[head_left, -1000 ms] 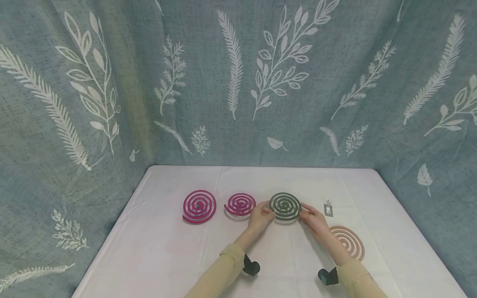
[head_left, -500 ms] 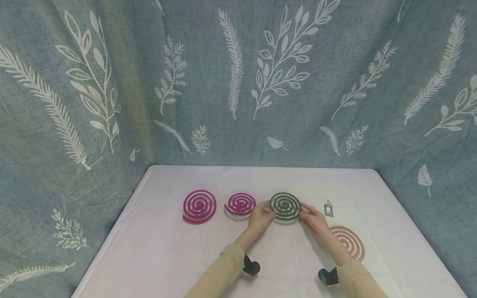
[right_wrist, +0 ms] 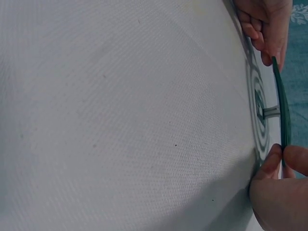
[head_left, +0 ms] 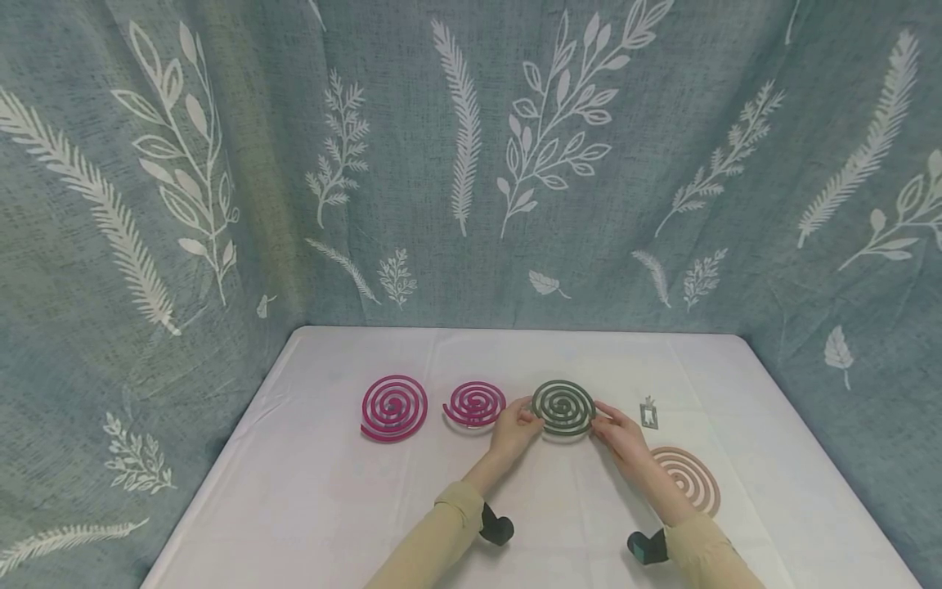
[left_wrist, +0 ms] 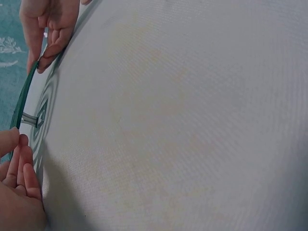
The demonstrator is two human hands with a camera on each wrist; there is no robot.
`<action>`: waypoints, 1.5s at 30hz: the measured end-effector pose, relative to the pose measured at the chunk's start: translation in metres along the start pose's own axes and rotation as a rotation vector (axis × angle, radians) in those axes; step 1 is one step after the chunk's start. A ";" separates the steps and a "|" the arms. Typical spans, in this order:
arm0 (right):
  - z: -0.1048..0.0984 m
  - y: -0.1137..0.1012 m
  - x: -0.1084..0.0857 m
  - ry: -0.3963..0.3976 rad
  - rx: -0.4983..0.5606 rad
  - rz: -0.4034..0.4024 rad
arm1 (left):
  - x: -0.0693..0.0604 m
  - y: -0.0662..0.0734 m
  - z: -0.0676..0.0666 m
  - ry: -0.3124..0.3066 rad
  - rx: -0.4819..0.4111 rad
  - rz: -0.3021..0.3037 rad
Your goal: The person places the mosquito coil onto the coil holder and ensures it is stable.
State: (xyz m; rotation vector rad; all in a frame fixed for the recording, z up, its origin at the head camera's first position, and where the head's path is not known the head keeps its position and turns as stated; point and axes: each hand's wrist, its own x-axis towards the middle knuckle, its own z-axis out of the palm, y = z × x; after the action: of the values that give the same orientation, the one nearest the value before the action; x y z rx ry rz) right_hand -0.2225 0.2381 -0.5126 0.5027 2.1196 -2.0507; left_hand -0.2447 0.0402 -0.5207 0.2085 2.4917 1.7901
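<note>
A green mosquito coil (head_left: pixel 562 406) is held level just above the white tabletop. My left hand (head_left: pixel 513 429) pinches its left edge between thumb and fingers. At the opposite edge my right hand (head_left: pixel 621 438) pinches it the same way. Both wrist views show the coil edge-on, with a small metal stand (right_wrist: pixel 271 112) upright beneath its middle. In the left wrist view the stand (left_wrist: pixel 30 120) seems to meet the coil's underside, and its flat base rests on the cloth. Beside my left hand sits a magenta mosquito coil (head_left: pixel 476 402), raised slightly, with a bit of metal under it.
Farther left is another magenta coil (head_left: pixel 395 406). A loose flat metal stand (head_left: pixel 648 415) lies right of my right hand. Partly behind my right forearm, a tan coil (head_left: pixel 717 487) lies on the white table (head_left: pixel 309 507). Patterned curtains (head_left: pixel 441 286) border the table's back and sides.
</note>
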 end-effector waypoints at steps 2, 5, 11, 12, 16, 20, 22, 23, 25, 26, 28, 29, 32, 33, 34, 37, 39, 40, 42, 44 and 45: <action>0.000 0.000 0.000 0.005 0.002 0.000 | 0.000 0.000 0.000 0.001 -0.001 0.003; 0.001 0.000 0.000 0.005 0.008 -0.001 | 0.000 0.000 0.000 0.001 0.001 0.009; 0.001 -0.001 -0.001 0.008 -0.014 0.002 | -0.001 0.001 -0.001 0.003 0.001 0.013; 0.001 0.000 -0.001 0.008 -0.018 0.002 | -0.001 0.002 -0.001 0.003 0.000 0.012; 0.001 0.000 -0.001 0.008 -0.023 0.000 | -0.001 0.002 -0.001 0.001 0.001 0.010; 0.001 0.001 0.000 0.008 -0.012 -0.006 | -0.001 0.003 -0.001 0.003 0.009 0.015; 0.002 0.001 0.000 0.012 -0.011 -0.006 | -0.001 0.003 -0.001 0.004 0.010 0.025; 0.002 0.000 0.000 0.013 -0.012 -0.005 | 0.000 0.003 -0.001 0.005 0.011 0.021; 0.002 0.000 0.000 0.014 -0.013 -0.004 | 0.000 0.002 -0.001 0.005 0.013 0.022; 0.002 0.000 -0.001 0.016 -0.014 -0.002 | 0.000 0.002 -0.001 0.005 0.013 0.022; 0.003 0.000 -0.001 0.019 -0.014 0.000 | 0.000 0.002 0.000 0.005 0.016 0.009; 0.003 -0.001 -0.001 0.020 -0.013 0.000 | -0.001 0.002 0.000 0.005 0.015 0.008; 0.003 -0.001 -0.001 0.025 -0.012 0.001 | -0.001 0.002 -0.001 0.006 0.015 0.008; 0.004 -0.001 -0.001 0.025 -0.011 0.001 | -0.001 0.002 0.000 0.007 0.016 0.009; 0.004 -0.002 -0.001 0.026 -0.012 0.003 | -0.001 0.002 0.000 0.008 0.016 0.008; 0.005 -0.003 -0.001 0.026 -0.011 0.005 | 0.000 0.002 0.000 0.012 0.017 0.014; 0.005 -0.003 -0.001 0.024 -0.012 0.005 | 0.000 0.002 0.000 0.014 0.018 0.011; 0.005 -0.003 -0.002 0.025 -0.015 0.006 | 0.000 0.002 0.000 0.014 0.018 0.011; 0.005 -0.002 -0.002 0.022 -0.016 0.003 | 0.000 0.002 0.000 0.014 0.021 0.012; 0.005 -0.002 -0.002 0.014 -0.019 -0.002 | 0.000 0.002 0.000 0.015 0.022 0.015; 0.005 -0.002 -0.002 0.011 -0.020 -0.003 | -0.001 0.002 0.000 0.015 0.021 0.019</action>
State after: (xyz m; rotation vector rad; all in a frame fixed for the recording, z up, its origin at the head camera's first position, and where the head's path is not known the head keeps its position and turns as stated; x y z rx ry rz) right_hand -0.2218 0.2330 -0.5106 0.5097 2.1469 -2.0309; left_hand -0.2441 0.0404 -0.5192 0.2224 2.5278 1.7799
